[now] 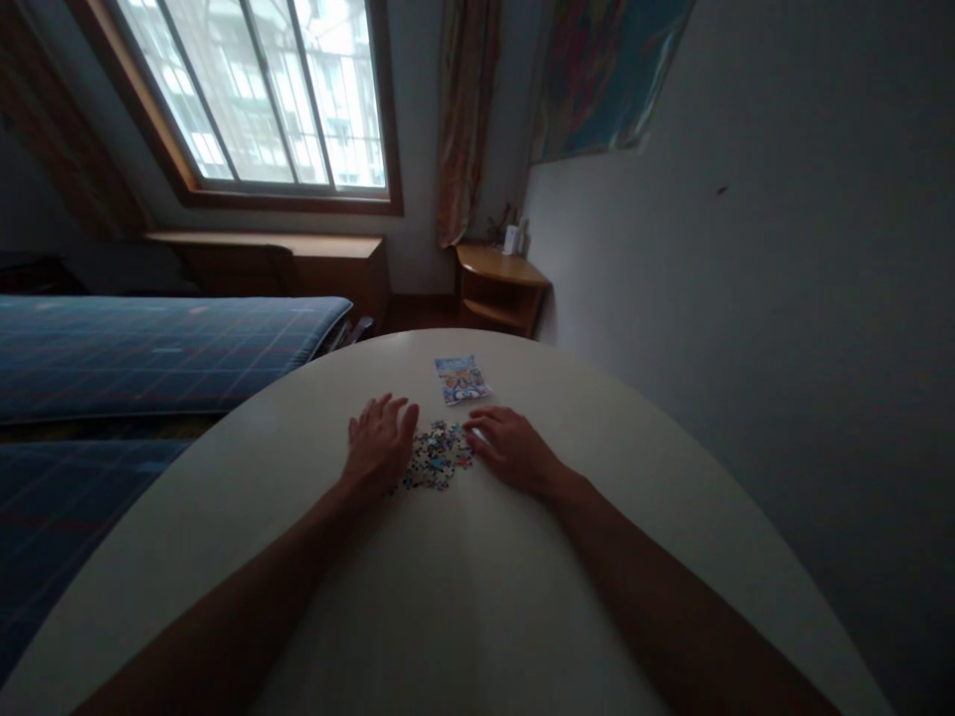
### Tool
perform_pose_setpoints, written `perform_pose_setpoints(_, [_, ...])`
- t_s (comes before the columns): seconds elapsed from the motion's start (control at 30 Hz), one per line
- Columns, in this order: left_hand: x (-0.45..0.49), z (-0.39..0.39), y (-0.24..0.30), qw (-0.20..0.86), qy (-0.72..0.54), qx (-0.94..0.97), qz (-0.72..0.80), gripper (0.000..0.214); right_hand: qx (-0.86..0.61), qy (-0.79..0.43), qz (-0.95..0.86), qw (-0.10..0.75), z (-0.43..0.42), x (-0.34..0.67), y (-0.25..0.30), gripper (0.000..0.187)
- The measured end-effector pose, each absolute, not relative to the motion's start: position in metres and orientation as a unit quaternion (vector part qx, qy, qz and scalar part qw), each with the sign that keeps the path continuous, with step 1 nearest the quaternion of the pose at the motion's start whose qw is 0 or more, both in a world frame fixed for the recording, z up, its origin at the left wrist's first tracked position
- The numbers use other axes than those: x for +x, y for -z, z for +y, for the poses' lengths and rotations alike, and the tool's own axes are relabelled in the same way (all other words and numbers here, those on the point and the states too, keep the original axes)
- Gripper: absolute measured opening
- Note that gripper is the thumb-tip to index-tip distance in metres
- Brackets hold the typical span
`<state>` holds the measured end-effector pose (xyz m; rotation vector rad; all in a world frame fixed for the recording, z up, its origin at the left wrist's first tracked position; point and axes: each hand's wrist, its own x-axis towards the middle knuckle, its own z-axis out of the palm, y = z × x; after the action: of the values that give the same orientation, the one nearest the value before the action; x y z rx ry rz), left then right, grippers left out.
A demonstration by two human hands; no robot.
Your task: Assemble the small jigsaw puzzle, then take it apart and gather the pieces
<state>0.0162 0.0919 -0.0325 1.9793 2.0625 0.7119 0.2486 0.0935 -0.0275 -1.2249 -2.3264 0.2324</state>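
Note:
A loose heap of small jigsaw puzzle pieces [437, 459] lies on the white round table [463, 577], between my two hands. On the heap's left edge rests my left hand [379, 443], fingers spread and nothing seen in them. My right hand [511, 447] is at the right edge of the heap, palm down; its thumb and fingers are apart, with the fingertips close to the pieces. Just beyond the heap lies a colourful printed picture sheet or packet [462, 379], flat on the tabletop and touched by neither hand.
To the left stands a bed with a blue plaid mattress [164, 348]. A wooden corner shelf [499, 267] is past the table's far edge, beside a curtain [467, 129]. A white wall [746, 298] runs along the right side. A window [261, 99] is at the back left.

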Motion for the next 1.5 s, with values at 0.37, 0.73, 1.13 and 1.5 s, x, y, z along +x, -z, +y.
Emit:
perform_pose_setpoints(0.37, [0.032, 0.101, 0.040, 0.356, -0.582, 0.606, 0.409, 0.063, -0.413, -0.057, -0.891, 0.180, 0.049, 0.203, 0.019, 0.085])
perform_pose_setpoints(0.73, [0.020, 0.124, 0.031, 0.458, -0.620, 0.465, 0.436, 0.069, -0.311, -0.080, -0.942, 0.098, 0.044, 0.189, 0.013, 0.052])
perform_pose_setpoints(1.13, [0.025, 0.094, 0.053, 0.051, -0.141, 0.831, 0.536, 0.056, -0.375, -0.066, -0.919, 0.107, 0.081, 0.218, 0.027, 0.054])
perform_pose_setpoints(1.5, [0.018, 0.099, 0.048, 0.135, -0.188, 0.865, 0.444, 0.072, -0.453, -0.084, -0.872, 0.167, 0.077, 0.243, 0.032, 0.094])
